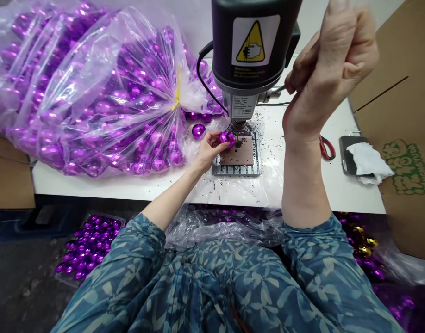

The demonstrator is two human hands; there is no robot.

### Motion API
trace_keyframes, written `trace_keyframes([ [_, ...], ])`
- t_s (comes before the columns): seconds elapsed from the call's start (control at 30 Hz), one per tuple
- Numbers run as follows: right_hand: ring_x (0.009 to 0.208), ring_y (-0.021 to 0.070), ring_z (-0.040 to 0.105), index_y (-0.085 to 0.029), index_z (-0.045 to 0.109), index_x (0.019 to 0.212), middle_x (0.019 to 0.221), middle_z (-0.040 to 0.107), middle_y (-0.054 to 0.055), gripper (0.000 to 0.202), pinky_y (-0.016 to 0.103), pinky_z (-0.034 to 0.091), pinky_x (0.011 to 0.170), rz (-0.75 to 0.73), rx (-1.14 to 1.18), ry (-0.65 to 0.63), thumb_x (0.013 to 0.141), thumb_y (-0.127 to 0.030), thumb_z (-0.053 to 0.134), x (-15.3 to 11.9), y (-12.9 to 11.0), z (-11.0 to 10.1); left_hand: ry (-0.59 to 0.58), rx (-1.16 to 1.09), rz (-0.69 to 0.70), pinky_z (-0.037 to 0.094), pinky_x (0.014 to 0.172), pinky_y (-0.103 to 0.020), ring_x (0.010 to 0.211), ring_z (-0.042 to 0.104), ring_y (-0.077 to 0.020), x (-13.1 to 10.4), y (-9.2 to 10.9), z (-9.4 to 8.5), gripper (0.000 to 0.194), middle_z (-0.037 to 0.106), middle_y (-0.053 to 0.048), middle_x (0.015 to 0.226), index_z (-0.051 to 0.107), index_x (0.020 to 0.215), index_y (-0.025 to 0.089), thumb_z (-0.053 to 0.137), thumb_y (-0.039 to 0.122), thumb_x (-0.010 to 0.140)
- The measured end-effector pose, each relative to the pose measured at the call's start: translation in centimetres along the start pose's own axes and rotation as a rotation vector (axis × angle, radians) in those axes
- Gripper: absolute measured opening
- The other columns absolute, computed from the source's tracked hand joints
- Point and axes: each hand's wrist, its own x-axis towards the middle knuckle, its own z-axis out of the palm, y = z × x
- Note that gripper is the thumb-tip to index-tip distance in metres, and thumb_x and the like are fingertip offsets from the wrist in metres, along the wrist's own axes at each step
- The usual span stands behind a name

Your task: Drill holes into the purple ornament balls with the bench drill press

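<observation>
Between the thumb and fingers of my left hand [209,149] is a shiny purple faceted ball [227,138]. It sits at the left edge of a brown board [237,155] on the metal base [236,172] of a small drill press [256,41], close beside the bit under the chuck [239,124]. My right hand [337,64] is raised to the right of the motor housing, its fingers curled round the end of the drill press lever [275,92]; most of the lever's grip is hidden. Another purple ball [198,131] lies just left of my left hand.
A big clear bag [94,92] of purple balls, tied with yellow, fills the table's left. Red-handled scissors [326,149] and a dark box [349,155] with white cloth [370,162] lie right, before a cardboard box [403,115]. Dark shavings litter the white table [351,196]. Below left stands a tray of balls [94,245].
</observation>
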Motion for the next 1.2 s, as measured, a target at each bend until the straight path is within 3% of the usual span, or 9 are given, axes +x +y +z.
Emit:
trace_keyframes([
  [0.17,0.041,-0.0023,0.029,-0.018,0.042,0.068,0.048,0.032,-0.011,0.055,0.021,0.022,0.049,-0.021,-0.004,0.001,0.073,-0.07,0.061,0.0,0.1,0.1,-0.097,0.071,0.07,0.056,0.114,-0.046,0.117,0.075,-0.0243,0.2,-0.9,0.3,0.064,0.078,-0.007,0.118,0.064,0.112,0.023,0.102,0.044,0.065],
  [0.37,0.04,-0.0004,0.025,-0.019,0.043,0.067,0.047,0.028,-0.01,0.056,0.024,0.021,0.047,-0.04,0.003,0.028,0.071,-0.072,0.061,0.0,0.3,0.5,-0.125,0.206,0.181,0.057,0.111,-0.047,0.116,0.074,-0.0263,0.4,-1.9,0.3,0.067,0.076,-0.008,0.118,0.065,0.113,0.024,0.102,0.051,0.064],
  [0.53,0.039,-0.0007,0.019,-0.02,0.04,0.069,0.048,0.025,-0.011,0.056,0.024,0.02,0.045,-0.063,-0.061,0.051,0.074,-0.074,0.052,-0.1,0.3,0.6,-0.167,0.327,0.26,0.054,0.116,-0.049,0.129,0.069,-0.0308,-0.7,-1.6,1.0,0.069,0.071,-0.013,0.133,0.064,0.124,0.024,0.096,0.056,0.073],
  [0.63,0.041,-0.0014,0.024,-0.02,0.041,0.07,0.049,0.027,-0.01,0.057,0.022,0.023,0.047,-0.031,-0.104,0.026,0.073,-0.076,0.049,-0.3,-0.2,0.6,-0.2,0.33,0.272,0.053,0.118,-0.049,0.134,0.066,-0.031,-1.5,-1.6,1.7,0.07,0.067,-0.015,0.142,0.061,0.13,0.024,0.092,0.059,0.078],
  [1.0,0.042,-0.0011,0.029,-0.018,0.039,0.064,0.05,0.031,-0.009,0.053,0.021,0.025,0.048,-0.086,-0.059,0.003,0.081,-0.063,0.062,-1.4,-0.9,0.0,-0.149,0.282,0.272,0.057,0.109,-0.046,0.121,0.072,-0.0272,-1.3,-2.7,2.5,0.069,0.072,-0.012,0.13,0.059,0.127,0.026,0.085,0.07,0.08],
  [1.2,0.045,-0.0019,0.03,-0.022,0.068,0.082,0.054,0.021,-0.006,0.038,0.017,0.027,0.05,-0.137,-0.033,0.0,0.092,-0.058,0.059,-3.4,-0.7,-1.1,-0.15,0.283,0.263,0.056,0.11,-0.047,0.125,0.071,-0.0285,-1.5,-2.3,2.5,0.068,0.071,-0.012,0.132,0.059,0.125,0.027,0.085,0.07,0.081],
])
